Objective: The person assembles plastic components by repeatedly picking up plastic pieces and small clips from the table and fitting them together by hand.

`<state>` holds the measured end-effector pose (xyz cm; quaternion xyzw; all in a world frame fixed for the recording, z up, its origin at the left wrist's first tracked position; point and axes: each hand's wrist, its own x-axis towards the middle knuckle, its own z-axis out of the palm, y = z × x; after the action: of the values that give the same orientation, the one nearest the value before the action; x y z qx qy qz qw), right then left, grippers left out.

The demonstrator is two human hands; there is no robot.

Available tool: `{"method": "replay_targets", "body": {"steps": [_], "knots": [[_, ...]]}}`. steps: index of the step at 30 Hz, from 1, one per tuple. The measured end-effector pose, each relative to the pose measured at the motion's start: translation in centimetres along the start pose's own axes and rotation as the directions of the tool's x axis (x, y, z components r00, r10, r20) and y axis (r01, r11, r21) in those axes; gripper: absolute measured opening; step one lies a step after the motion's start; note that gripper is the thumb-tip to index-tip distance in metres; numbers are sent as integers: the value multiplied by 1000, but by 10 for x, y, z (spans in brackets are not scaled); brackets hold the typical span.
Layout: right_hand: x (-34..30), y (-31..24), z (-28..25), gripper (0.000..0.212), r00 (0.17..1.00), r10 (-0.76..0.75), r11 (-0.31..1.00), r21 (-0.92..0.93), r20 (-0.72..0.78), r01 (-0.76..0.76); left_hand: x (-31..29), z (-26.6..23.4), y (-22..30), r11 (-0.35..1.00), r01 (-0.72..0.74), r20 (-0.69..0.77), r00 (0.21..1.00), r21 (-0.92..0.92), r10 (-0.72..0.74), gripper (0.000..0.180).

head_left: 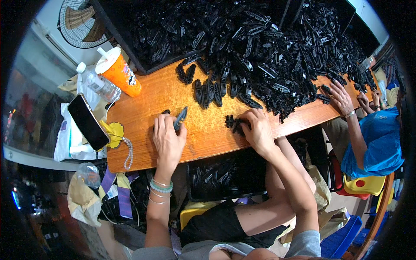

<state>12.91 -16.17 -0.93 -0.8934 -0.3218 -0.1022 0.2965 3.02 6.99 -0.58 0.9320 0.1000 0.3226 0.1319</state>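
Observation:
My left hand [168, 138] rests on the wooden table [143, 112] and grips a small grey-black cutting tool [180, 118] that points away from me. My right hand [257, 130] lies on the table to the right, fingers closed over a small cluster of black plastic parts [234, 122]. A short row of sorted black parts [208, 92] lies just beyond both hands. Behind it a huge heap of black plastic parts [277, 52] covers the far half of the table.
An orange cup with a straw [118, 71], a plastic water bottle [98, 83] and a phone [88, 121] sit at the left. A crate of black parts [221, 175] stands under the table edge. Another person's hands [342, 97] work at the right.

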Motion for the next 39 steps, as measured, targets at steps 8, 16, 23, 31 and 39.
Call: {"method": "replay_targets", "body": {"steps": [8,16,23,31,39], "knots": [[-23,-23,-25,28,973,-101,945,286,-209,160,-34,-4,57,130,533,495,835,-836,-240,19],[-33,-46,-43,23,984,-145,847,501,-104,177,-38,-17,76,66,625,626,780,-778,-9,27],[-37,-48,-44,35,915,-383,878,255,-129,404,-39,-26,83,17,647,647,763,-762,-25,26],[-38,-53,-43,32,886,-447,870,171,-125,463,-44,-23,84,-2,613,612,789,-790,-61,23],[-41,-53,-43,26,981,-35,828,555,191,-79,-48,-29,77,217,523,516,852,-824,-90,18]]}}
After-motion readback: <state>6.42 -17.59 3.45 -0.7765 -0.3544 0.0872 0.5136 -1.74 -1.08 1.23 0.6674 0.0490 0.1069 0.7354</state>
